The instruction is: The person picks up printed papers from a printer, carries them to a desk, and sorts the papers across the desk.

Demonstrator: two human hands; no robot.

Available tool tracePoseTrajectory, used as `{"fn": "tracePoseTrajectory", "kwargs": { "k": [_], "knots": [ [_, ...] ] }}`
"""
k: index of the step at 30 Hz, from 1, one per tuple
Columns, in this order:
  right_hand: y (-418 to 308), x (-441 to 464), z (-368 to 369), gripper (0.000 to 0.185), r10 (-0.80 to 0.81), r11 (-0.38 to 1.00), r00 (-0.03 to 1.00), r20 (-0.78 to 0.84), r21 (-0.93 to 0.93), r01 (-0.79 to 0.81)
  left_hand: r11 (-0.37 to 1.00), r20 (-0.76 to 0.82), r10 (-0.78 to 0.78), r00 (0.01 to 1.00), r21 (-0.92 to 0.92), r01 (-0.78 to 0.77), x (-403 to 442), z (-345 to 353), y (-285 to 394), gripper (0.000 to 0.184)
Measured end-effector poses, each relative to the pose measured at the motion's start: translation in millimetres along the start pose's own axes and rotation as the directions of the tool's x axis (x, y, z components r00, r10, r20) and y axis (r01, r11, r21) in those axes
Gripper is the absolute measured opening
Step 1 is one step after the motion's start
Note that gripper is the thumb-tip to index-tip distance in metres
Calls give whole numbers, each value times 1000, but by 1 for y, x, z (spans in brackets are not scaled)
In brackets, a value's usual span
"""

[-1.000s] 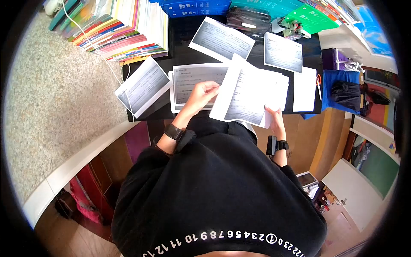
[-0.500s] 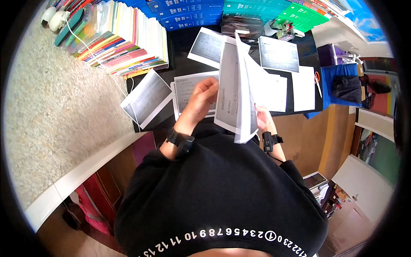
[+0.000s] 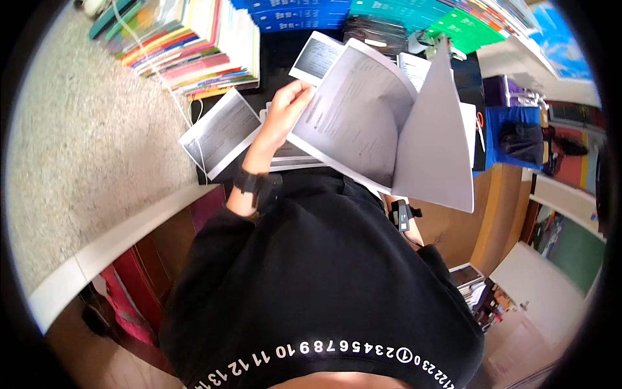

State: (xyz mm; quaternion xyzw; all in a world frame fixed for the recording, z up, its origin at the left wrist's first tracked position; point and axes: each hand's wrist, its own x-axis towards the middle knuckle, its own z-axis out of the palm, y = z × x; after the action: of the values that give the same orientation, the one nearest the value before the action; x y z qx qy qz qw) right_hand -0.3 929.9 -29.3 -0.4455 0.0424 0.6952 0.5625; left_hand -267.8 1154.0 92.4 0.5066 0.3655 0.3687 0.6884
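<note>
My left hand point(image 3: 285, 110) is closed on the left edge of a stack of printed sheets point(image 3: 356, 110), thumb on the near face. The stack is spread open above the desk, and a blank-looking right-hand leaf point(image 3: 437, 142) stands up and curves. My right hand is hidden behind that leaf, so its fingers do not show; only the wrist with a black strapped device point(image 3: 402, 215) is visible below. Beneath my left forearm lies another printed page point(image 3: 295, 155), partly covered. A greyish printed page point(image 3: 222, 133) rests at the desk's left edge, crossed by a white cable.
A row of books point(image 3: 201, 52) stands at the left back. Blue file boxes point(image 3: 298, 16) and a green box point(image 3: 463, 29) line the back. Orange-handled scissors point(image 3: 480, 126) lie at the desk's right edge. A blue fabric-covered box point(image 3: 502, 146) holds dark cloth.
The sheets, seen nearly edge-on before, have opened wide, the right leaf swinging rightward. My left hand has moved up and left with their edge. My right hand has become hidden behind them.
</note>
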Motion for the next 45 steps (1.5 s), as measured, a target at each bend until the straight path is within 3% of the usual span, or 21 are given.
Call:
{"fn": "tracePoseTrajectory", "kwargs": {
  "k": [7, 24, 28, 29, 32, 36, 38, 40, 41, 42, 44, 45],
  "knots": [
    [-2, -5, -3, 49, -4, 998, 1000, -25, -63, 2, 968, 80, 172, 982, 169, -183, 11, -13, 13, 13],
    [-7, -12, 4, 49, -35, 991, 999, -4, -133, 34, 944, 105, 222, 969, 223, -241, 30, -33, 29, 17],
    [-3, -12, 10, 49, -55, 989, 998, 21, -136, 57, 871, 117, 303, 946, 369, -325, 41, -53, 37, 21],
    [-1, -11, 12, 49, -59, 988, 998, 30, -140, 63, 885, 103, 236, 966, 387, -258, 41, -57, 45, 21],
    [1, -8, 21, 49, -88, 984, 994, 57, -152, 96, 967, 167, 183, 969, 144, -208, 51, -72, 50, 13],
    [5, -8, 30, 49, -179, 949, 978, 108, -245, 200, 991, 126, 97, 987, 75, -107, 43, -66, 57, 12],
    [13, -5, 27, 49, -324, 823, 925, 200, -423, 380, 998, 67, 65, 996, 10, -66, 35, -57, 58, 14],
    [13, 0, 22, 49, -386, 755, 897, 215, -486, 441, 974, -18, 194, 981, 119, -190, 31, -60, 40, 30],
    [14, 3, 19, 49, -414, 737, 883, 220, -488, 467, 978, -104, 54, 993, -194, -74, 27, -68, 18, 46],
    [8, 3, 35, 42, -359, 843, 920, 159, -367, 393, 934, 34, 93, 995, -350, -75, 14, -56, 26, 55],
    [-5, 4, 66, 30, -242, 968, 970, 31, -64, 243, 851, 135, 78, 988, -526, 5, 1, -43, -4, 67],
    [-13, -7, 101, 30, -189, 981, 979, 73, 58, 185, 878, 141, 47, 989, -479, 26, -7, -25, -5, 64]
  ]
}}
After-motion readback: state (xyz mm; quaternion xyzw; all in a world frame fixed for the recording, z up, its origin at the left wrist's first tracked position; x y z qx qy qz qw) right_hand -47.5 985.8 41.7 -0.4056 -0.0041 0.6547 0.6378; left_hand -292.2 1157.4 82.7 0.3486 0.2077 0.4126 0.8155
